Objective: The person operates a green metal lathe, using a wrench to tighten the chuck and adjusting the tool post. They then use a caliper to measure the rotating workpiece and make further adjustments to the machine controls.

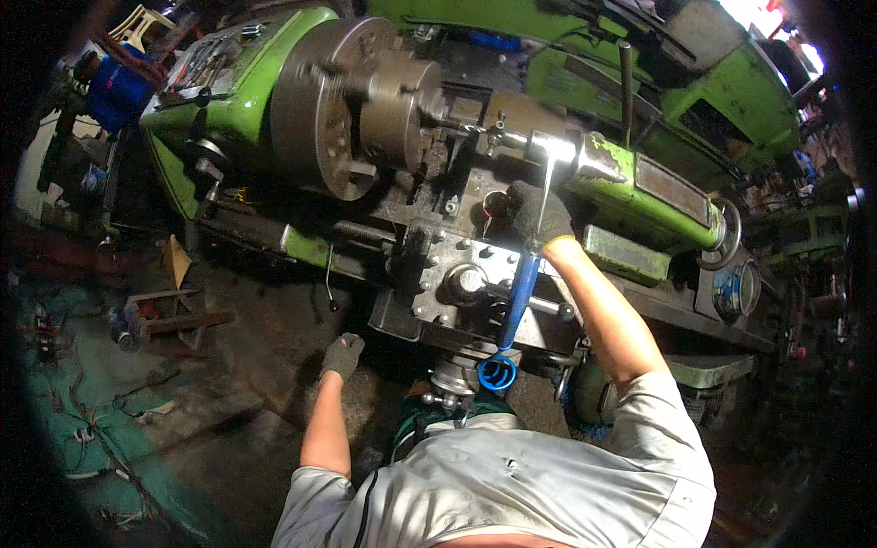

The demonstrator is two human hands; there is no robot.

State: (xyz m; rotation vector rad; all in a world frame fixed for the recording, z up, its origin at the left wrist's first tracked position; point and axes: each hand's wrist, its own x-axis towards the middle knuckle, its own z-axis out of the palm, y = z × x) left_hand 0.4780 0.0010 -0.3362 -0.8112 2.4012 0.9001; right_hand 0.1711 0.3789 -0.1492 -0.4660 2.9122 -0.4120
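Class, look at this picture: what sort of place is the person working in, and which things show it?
Most likely a machine shop. A big green lathe with a round steel chuck fills the view, more green machines stand behind, and the gloved right hand holds a blue-handled wrench.

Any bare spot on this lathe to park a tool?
Flat green top of the tailstock, right of the right hand, looks bare. Around the carriage it is crowded: bolts, handles, blue wrench. The headstock tray already holds tools. Left hand hangs free below.
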